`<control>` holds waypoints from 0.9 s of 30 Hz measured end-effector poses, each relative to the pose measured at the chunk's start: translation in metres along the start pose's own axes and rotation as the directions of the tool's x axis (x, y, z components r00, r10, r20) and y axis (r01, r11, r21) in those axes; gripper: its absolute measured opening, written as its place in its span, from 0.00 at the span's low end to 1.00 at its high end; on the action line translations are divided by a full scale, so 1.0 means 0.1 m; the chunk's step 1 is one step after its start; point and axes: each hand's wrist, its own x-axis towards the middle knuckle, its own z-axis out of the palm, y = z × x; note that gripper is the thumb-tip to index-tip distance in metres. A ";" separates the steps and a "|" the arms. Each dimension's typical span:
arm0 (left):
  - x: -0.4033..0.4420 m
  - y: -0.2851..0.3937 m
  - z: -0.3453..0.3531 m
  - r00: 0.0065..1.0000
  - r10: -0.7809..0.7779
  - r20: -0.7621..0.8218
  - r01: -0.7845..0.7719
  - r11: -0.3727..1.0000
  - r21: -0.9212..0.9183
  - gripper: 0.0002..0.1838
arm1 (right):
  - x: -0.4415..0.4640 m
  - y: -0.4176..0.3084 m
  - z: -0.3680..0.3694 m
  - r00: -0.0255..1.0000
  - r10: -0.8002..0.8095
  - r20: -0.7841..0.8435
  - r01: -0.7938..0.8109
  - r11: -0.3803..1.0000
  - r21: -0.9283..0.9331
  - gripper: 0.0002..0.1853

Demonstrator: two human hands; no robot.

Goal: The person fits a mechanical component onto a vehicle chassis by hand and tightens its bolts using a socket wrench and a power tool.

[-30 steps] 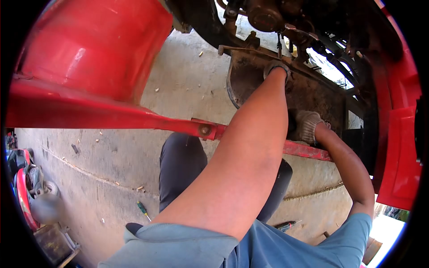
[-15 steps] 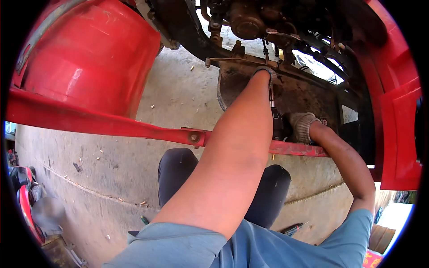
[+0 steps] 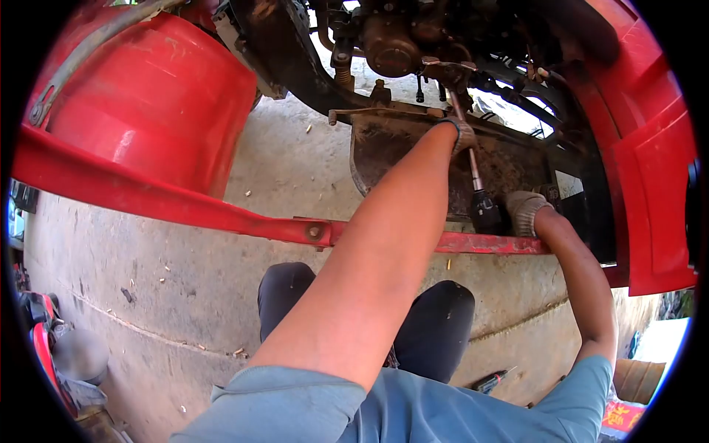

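Note:
My left hand (image 3: 464, 136), in a knitted glove, is closed around a long metal extension bar (image 3: 475, 168) below the engine (image 3: 391, 53). The bar runs from a black power wrench (image 3: 484, 210) up toward the engine's underside, leaning with its upper end to the left. What its far tip meets, I cannot make out. My right hand (image 3: 526, 210), also gloved, is closed at the wrench's rear; its fingers are partly hidden. Behind the tool is a dirty dark metal plate (image 3: 384, 151).
A red frame rail (image 3: 399, 238) crosses in front of my knees, under my left forearm. A large red curved panel (image 3: 148, 103) stands at the left and red bodywork (image 3: 653, 192) at the right. A screwdriver-like tool (image 3: 490, 381) lies on the concrete floor (image 3: 185, 273).
Both hands and the power wrench have shifted right. The extension bar, nearly upright before, now leans, and more of it shows beside my left hand. The camera view has moved slightly.

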 end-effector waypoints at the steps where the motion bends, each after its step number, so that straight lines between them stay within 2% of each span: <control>1: 0.06 0.05 -0.06 0.999 -0.043 0.026 0.043 0.999 -0.007 0.54 | 0.08 0.15 0.17 1.000 0.002 -0.002 -0.002 1.000 0.004 0.31; 3: 0.06 0.27 -0.24 0.993 -0.096 0.066 0.094 0.995 0.037 0.51 | 0.21 0.45 0.45 0.983 0.018 -0.182 -0.006 0.998 0.063 0.31; 4: 0.13 0.33 -0.24 0.995 -0.096 -0.001 0.096 0.995 0.016 0.49 | 0.14 0.47 0.41 0.981 0.026 -0.192 -0.014 0.998 0.061 0.31; 5: 0.19 0.39 -0.23 0.993 -0.095 -0.066 0.094 0.995 -0.012 0.48 | 0.04 0.48 0.40 0.949 -0.011 -0.315 0.064 0.985 0.158 0.28; 6: 0.25 0.44 -0.21 0.990 -0.131 -0.058 0.131 0.991 0.002 0.40 | -0.04 0.48 0.41 0.900 -0.032 -0.434 0.153 0.957 0.246 0.25; 7: 0.35 0.52 -0.17 0.992 -0.110 -0.057 0.111 0.994 0.011 0.40 | -0.03 0.50 0.50 0.901 -0.012 -0.433 0.139 0.955 0.262 0.25; 9: 0.43 0.47 0.02 0.994 -0.086 0.071 0.077 0.990 0.121 0.31 | 0.18 0.51 0.48 0.953 -0.047 -0.299 0.082 0.991 0.105 0.22; 10: 0.45 0.43 0.10 0.994 -0.101 0.030 0.097 0.989 0.110 0.25 | 0.20 0.42 0.41 0.966 -0.025 -0.259 0.052 0.994 0.100 0.22; 11: 0.39 0.40 0.09 0.995 -0.098 0.031 0.094 0.989 0.113 0.25 | 0.21 0.32 0.31 0.965 -0.022 -0.261 0.050 0.993 0.103 0.22; 13: 0.26 0.35 0.06 0.985 -0.059 0.163 0.034 0.988 0.152 0.26 | 0.20 0.13 0.13 0.987 -0.083 -0.138 0.083 0.997 -0.006 0.21; 14: 0.30 0.31 0.11 0.985 -0.056 0.165 0.030 0.988 0.154 0.26 | 0.19 0.07 0.08 0.974 -0.132 -0.183 0.140 0.990 0.031 0.22; 17: 0.44 0.10 0.43 0.969 -0.164 0.184 0.158 0.986 0.047 0.27 | 0.11 -0.11 -0.09 0.976 -0.148 -0.158 0.160 0.985 0.066 0.26; 20: 0.44 0.09 0.49 0.963 -0.180 0.199 0.194 0.980 -0.053 0.27 | 0.17 -0.11 -0.10 0.974 -0.187 -0.126 0.194 0.980 0.049 0.29; 23: 0.42 0.04 0.44 0.960 -0.088 0.265 0.051 0.988 0.144 0.27 | 0.15 -0.14 -0.17 0.970 -0.191 -0.148 0.203 0.976 0.075 0.28; 26: 0.52 -0.06 0.76 0.970 -0.172 0.174 0.181 0.983 -0.035 0.25 | 0.21 -0.16 -0.20 0.977 -0.185 -0.104 0.187 0.982 0.010 0.27; 27: 0.56 -0.10 0.85 0.968 -0.137 0.211 0.128 0.990 0.056 0.25 | 0.26 -0.14 -0.17 0.977 -0.186 -0.104 0.188 0.982 0.009 0.27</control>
